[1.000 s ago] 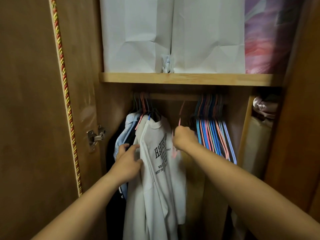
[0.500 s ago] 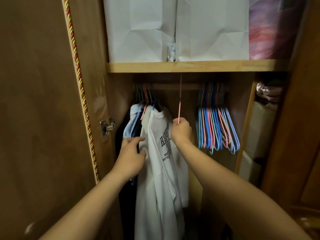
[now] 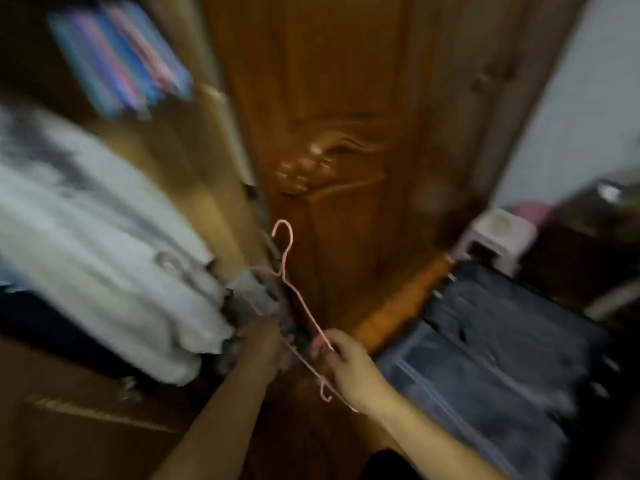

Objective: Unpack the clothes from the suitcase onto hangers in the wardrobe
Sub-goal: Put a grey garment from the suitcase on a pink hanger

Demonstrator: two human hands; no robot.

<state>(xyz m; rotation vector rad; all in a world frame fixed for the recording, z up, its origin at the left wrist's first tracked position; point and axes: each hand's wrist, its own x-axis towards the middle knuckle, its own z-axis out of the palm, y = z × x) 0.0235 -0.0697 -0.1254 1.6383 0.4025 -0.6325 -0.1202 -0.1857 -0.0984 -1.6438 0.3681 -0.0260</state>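
Holding a pink hanger [image 3: 294, 299] in front of the wardrobe door [image 3: 346, 133]: right hand [image 3: 346, 365] pinching one arm, left hand [image 3: 263, 344] gripping the other. Probably fetching the next garment. Open suitcase [image 3: 485, 358] at right, dark clothes [image 3: 502, 317] inside; white shirt [image 3: 104, 244] already hung.

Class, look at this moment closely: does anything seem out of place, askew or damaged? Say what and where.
Nothing looks damaged or spilled. The pink hanger is off the rail, tilted, held by the right hand with the left hand at its other side, which fits the task. The frame is heavily blurred, so small faults could not be seen.
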